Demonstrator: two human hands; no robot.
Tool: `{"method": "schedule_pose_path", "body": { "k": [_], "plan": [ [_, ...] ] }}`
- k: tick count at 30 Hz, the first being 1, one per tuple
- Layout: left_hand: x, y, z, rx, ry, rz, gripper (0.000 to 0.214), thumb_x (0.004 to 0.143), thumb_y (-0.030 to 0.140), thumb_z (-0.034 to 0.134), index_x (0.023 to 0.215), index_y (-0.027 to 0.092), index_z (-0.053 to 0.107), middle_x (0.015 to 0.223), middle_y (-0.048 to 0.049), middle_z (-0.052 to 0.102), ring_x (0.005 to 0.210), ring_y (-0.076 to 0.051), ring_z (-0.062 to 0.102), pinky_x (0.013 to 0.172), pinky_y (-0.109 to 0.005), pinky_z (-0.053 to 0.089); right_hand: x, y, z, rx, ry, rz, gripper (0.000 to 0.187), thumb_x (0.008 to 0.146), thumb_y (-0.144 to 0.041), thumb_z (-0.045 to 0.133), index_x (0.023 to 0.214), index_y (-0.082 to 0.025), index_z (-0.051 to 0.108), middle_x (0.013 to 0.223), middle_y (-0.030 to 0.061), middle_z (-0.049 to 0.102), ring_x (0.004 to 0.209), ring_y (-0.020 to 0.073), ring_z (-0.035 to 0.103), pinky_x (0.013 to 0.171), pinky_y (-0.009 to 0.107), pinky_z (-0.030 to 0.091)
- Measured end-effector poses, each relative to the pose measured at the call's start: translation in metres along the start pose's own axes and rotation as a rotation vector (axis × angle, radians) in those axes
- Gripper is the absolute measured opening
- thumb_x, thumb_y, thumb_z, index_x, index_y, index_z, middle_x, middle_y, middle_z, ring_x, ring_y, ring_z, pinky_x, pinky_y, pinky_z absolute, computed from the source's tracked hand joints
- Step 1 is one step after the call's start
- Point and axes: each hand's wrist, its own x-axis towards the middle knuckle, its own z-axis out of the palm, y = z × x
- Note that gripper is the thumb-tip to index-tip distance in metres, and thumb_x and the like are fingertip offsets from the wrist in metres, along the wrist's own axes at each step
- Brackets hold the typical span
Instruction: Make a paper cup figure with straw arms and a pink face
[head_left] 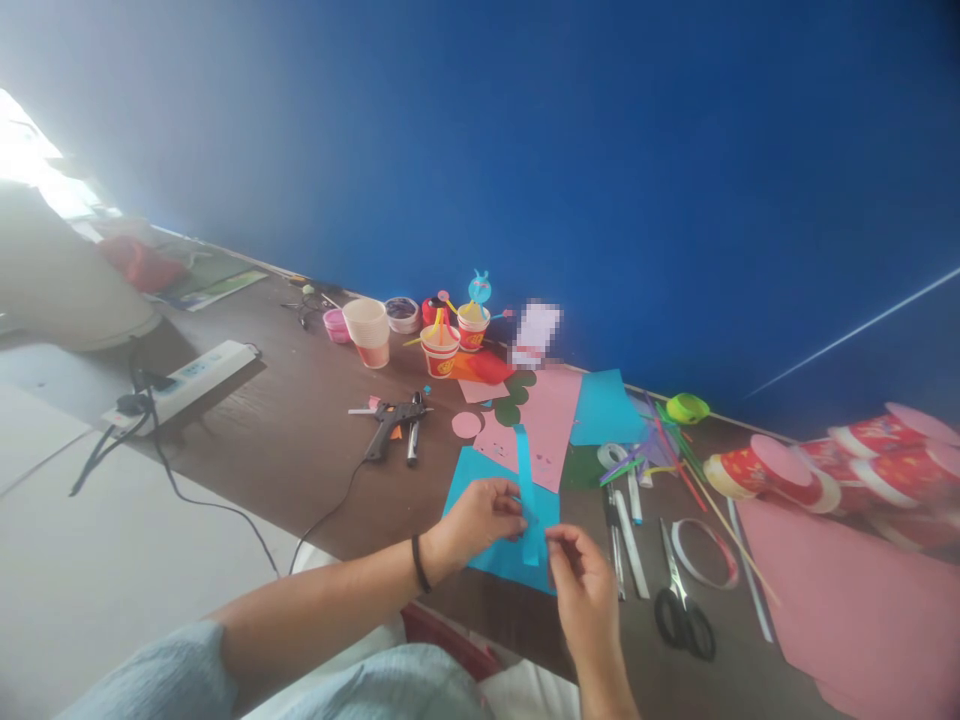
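Beyond blue sheet (499,558): red-banded paper cup (440,360) with yellow stalks (438,329) inside; second cup (472,331), blue disc (480,290) rising from it; pale stacked cups (366,324). Over sheet: our strip (526,465), blue, long, narrow, far end past sheet's edge. Our left hand (469,525) over sheet, fingers curled by strip; our right hand (589,588) at sheet's right edge, thumb and forefinger nearly meeting; we cannot tell if either grips strip. Sheet smooth, flat.

Single head-worn view, looking out from above your own forearms, facing forward and down, counter (292,420) crossing the frame obliquely, your left hand (480,525) and right hand (586,582) near, low of centre, blue wall (525,150) farther back, filling the upper part.
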Motion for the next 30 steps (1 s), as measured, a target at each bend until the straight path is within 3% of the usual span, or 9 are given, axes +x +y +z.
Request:
{"method": "schedule_pose_path", "body": {
  "k": [3, 7, 10, 14, 17, 19, 21, 25, 30],
  "plan": [
    [0.0, -0.002, -0.001, 0.146, 0.028, 0.074, 0.029, 0.06, 0.012, 0.066, 0.088, 0.013, 0.056, 0.071, 0.0003, 0.058, 0.063, -0.011, 0.055, 0.057, -0.023, 0.044, 0.001, 0.003, 0.0, 0.114, -0.059, 0.159, 0.025, 0.083, -0.043, 0.055, 0.088, -0.018, 0.059, 0.053, -0.0067, 0.042, 0.047, 0.009, 0.037, 0.043, 0.02, 0.03],
    [-0.003, -0.005, 0.0, 0.292, 0.025, 0.135, 0.029, 0.064, 0.013, 0.064, 0.093, 0.012, 0.061, 0.083, -0.004, 0.064, 0.071, -0.013, 0.059, 0.063, -0.023, 0.047, 0.004, 0.006, 0.004, 0.124, -0.081, 0.164, 0.027, 0.079, -0.044, 0.061, 0.077, -0.017, 0.059, 0.055, -0.0056, 0.046, 0.045, 0.0068, 0.034, 0.041, 0.019, 0.026],
    [-0.005, -0.011, 0.001, 0.227, -0.033, 0.051, 0.033, 0.067, 0.021, 0.066, 0.098, 0.012, 0.06, 0.081, -0.0033, 0.063, 0.064, -0.012, 0.059, 0.057, -0.024, 0.048, 0.005, 0.006, 0.012, 0.124, -0.011, 0.155, 0.029, 0.079, -0.046, 0.059, 0.074, -0.017, 0.057, 0.057, -0.0042, 0.051, 0.046, 0.0071, 0.036, 0.042, 0.019, 0.028],
    [-0.007, -0.017, 0.002, 0.124, -0.108, -0.117, 0.025, 0.069, 0.029, 0.066, 0.085, 0.011, 0.058, 0.06, -0.0002, 0.06, 0.053, -0.012, 0.058, 0.053, -0.024, 0.048, 0.004, 0.004, 0.009, 0.111, 0.057, 0.162, 0.033, 0.079, -0.05, 0.055, 0.077, -0.017, 0.059, 0.06, -0.0014, 0.056, 0.049, 0.0105, 0.045, 0.046, 0.021, 0.034],
    [-0.008, -0.012, -0.001, 0.137, -0.063, -0.148, 0.021, 0.068, 0.028, 0.065, 0.08, 0.011, 0.058, 0.057, 0.0003, 0.058, 0.051, -0.011, 0.058, 0.049, -0.022, 0.045, 0.001, 0.009, -0.029, -0.054, 0.154, 0.164, 0.04, 0.077, -0.054, 0.055, 0.091, -0.017, 0.062, 0.07, 0.0034, 0.063, 0.059, 0.0166, 0.055, 0.054, 0.026, 0.041],
    [-0.008, -0.007, -0.004, 0.151, -0.024, -0.162, 0.023, 0.066, 0.027, 0.066, 0.08, 0.012, 0.058, 0.057, 0.0014, 0.057, 0.05, -0.011, 0.057, 0.047, -0.021, 0.044, -0.002, 0.02, -0.072, -0.402, 0.364, 0.18, 0.044, 0.076, -0.057, 0.051, 0.094, -0.018, 0.063, 0.08, 0.0085, 0.067, 0.07, 0.023, 0.061, 0.064, 0.031, 0.044],
    [-0.008, -0.003, -0.008, 0.159, -0.011, -0.179, 0.025, 0.064, 0.026, 0.066, 0.083, 0.011, 0.059, 0.058, 0.0019, 0.057, 0.052, -0.011, 0.057, 0.046, -0.021, 0.044, -0.005, 0.038, -0.117, -0.786, 0.424, 0.284, 0.043, 0.074, -0.058, 0.049, 0.092, -0.022, 0.063, 0.087, 0.0106, 0.068, 0.076, 0.0286, 0.062, 0.067, 0.038, 0.043],
    [-0.008, 0.0, -0.014, 0.172, -0.02, -0.206, 0.03, 0.061, 0.025, 0.066, 0.087, 0.01, 0.06, 0.062, 0.0014, 0.057, 0.054, -0.011, 0.058, 0.047, -0.021, 0.044, -0.007, 0.078, -0.17, -0.969, 0.199, 0.425, 0.04, 0.073, -0.059, 0.047, 0.088, -0.024, 0.059, 0.092, 0.0114, 0.069, 0.081, 0.0298, 0.064, 0.068, 0.039, 0.045],
    [-0.007, 0.001, -0.017, 0.179, 0.014, -0.237, 0.032, 0.06, 0.022, 0.067, 0.089, 0.011, 0.061, 0.065, 0.0017, 0.057, 0.053, -0.011, 0.058, 0.046, -0.021, 0.044, -0.003, 0.096, -0.174, -0.959, 0.068, 0.459, 0.03, 0.071, -0.054, 0.052, 0.082, -0.026, 0.057, 0.087, 0.0138, 0.071, 0.08, 0.0314, 0.066, 0.069, 0.041, 0.044]
  ]
}}
